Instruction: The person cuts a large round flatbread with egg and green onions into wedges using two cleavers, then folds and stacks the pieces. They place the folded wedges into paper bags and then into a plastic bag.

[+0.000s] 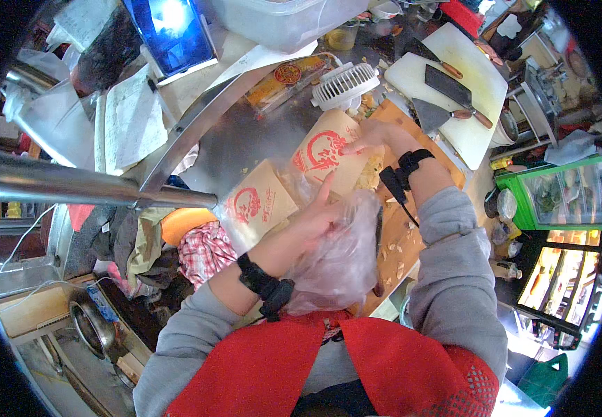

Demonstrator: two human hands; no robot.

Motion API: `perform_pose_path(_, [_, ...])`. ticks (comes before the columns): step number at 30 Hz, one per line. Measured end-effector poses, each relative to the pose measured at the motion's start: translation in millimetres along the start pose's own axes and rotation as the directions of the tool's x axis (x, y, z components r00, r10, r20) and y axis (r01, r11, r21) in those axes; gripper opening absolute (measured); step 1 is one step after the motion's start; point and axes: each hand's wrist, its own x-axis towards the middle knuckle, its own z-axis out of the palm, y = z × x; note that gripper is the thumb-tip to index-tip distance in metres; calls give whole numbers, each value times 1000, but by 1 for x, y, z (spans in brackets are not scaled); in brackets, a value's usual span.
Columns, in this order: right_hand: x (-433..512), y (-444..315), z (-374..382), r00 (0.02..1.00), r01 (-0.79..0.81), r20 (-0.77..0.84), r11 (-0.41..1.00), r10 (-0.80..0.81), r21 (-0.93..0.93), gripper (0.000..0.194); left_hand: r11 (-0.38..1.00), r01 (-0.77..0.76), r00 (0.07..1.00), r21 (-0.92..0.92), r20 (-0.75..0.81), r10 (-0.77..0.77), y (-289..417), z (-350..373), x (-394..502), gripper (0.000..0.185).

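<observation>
My right hand (381,136) grips the upper right of a brown paper food bag (321,151) with red print, its thumb across the front. Browned food (371,171) shows at that bag's right edge. Below it, my left hand (327,212) is in the top of a crumpled clear plastic bag (337,266), index finger stretched up to the paper bag's lower edge. Some of its fingers are hidden by the film. A second printed paper bag (259,203) lies to the left, partly beneath clear plastic, on the metal worktop (228,140).
A wooden board (397,240) with crumbs lies at right. Beyond it, a cleaver (449,86) and a scraper (432,114) rest on a white cutting board (480,104). A small white fan (345,86) stands ahead. A metal pipe (92,180) juts in from the left.
</observation>
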Motion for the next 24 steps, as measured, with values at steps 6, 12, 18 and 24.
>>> perform_pose_path(6, [0, 2, -6, 998, 50, 47, 998, -52, 40, 94, 993, 19, 996, -115, -87, -29, -15, -4, 24, 93])
perform_pose_path(12, [7, 4, -1, 999, -9, 46, 995, 13, -95, 86, 976, -34, 992, -217, -124, 7, -19, -1, 30, 94])
perform_pose_path(18, [-26, 10, 4, 998, -34, 51, 996, 30, 87, 77, 970, -78, 993, -231, -104, 55, -20, -4, 35, 94])
perform_pose_path(24, [-35, 27, 24, 966, 176, -213, 975, -145, 134, 73, 971, -104, 990, -215, -116, 80, -18, -1, 32, 91])
